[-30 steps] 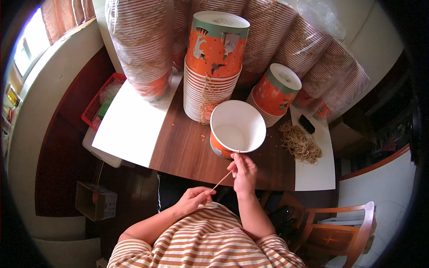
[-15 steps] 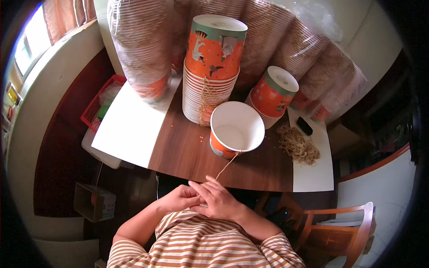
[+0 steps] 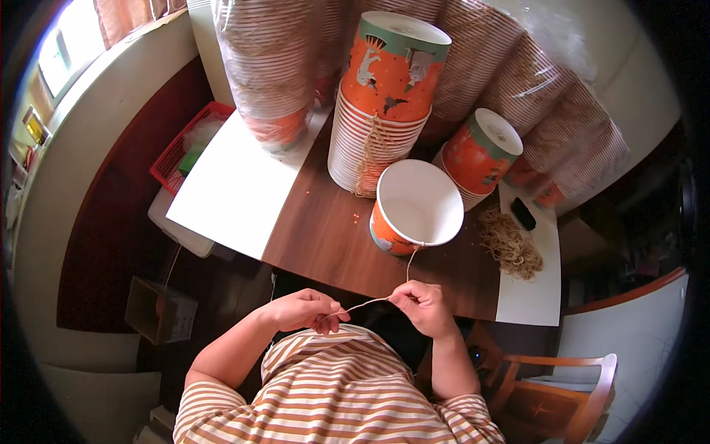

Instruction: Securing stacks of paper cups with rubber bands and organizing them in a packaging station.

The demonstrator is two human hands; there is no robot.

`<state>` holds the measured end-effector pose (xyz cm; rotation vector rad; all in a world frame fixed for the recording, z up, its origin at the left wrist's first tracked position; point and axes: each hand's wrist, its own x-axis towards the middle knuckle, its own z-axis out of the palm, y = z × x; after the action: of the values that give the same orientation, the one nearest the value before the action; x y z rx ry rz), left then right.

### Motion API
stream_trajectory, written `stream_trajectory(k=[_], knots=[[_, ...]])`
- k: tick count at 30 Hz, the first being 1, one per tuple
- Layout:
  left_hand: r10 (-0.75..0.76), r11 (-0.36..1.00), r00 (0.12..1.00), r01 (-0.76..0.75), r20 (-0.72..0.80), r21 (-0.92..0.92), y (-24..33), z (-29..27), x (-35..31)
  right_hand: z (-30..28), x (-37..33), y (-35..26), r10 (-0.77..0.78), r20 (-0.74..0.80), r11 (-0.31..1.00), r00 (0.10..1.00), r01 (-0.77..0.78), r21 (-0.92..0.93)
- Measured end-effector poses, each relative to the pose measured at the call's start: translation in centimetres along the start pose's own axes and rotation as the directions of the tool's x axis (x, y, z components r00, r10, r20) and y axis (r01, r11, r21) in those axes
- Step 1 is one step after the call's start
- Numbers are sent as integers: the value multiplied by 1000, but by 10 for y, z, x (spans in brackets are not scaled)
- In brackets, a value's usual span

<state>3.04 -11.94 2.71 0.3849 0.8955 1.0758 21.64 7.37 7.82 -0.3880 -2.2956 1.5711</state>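
The table (image 3: 318, 248) fills the middle of the frame. Along its upper edge crowd wrapped stacks (image 3: 262, 66), with a bare stack (image 3: 388, 92) upside down at upper centre. Just in front of that, right of centre, my cup (image 3: 418, 207) stands mouth up. Toward the right lies a tangled heap (image 3: 512, 248). At lower centre, my left hand (image 3: 305, 309) has its fingers curled on the cord (image 3: 368, 302), and my right hand (image 3: 425, 307) pinches it between thumb and forefinger; from there it runs up to the cup's rim, fastened how, I cannot tell. I judge the step to be working this cord, the next move calling for a firm pinch and light pull, lest the cup tip.
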Motion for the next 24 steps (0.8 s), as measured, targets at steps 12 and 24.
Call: stream_trajectory(k=[12, 24], knots=[[117, 921, 993, -113, 13, 372, 26, 22, -1, 3, 1, -34, -146, 162, 938, 976, 189, -291], [77, 986, 996, -68, -50, 149, 33, 28, 13, 36, 8, -13, -153, -13, 981, 988, 151, -119]])
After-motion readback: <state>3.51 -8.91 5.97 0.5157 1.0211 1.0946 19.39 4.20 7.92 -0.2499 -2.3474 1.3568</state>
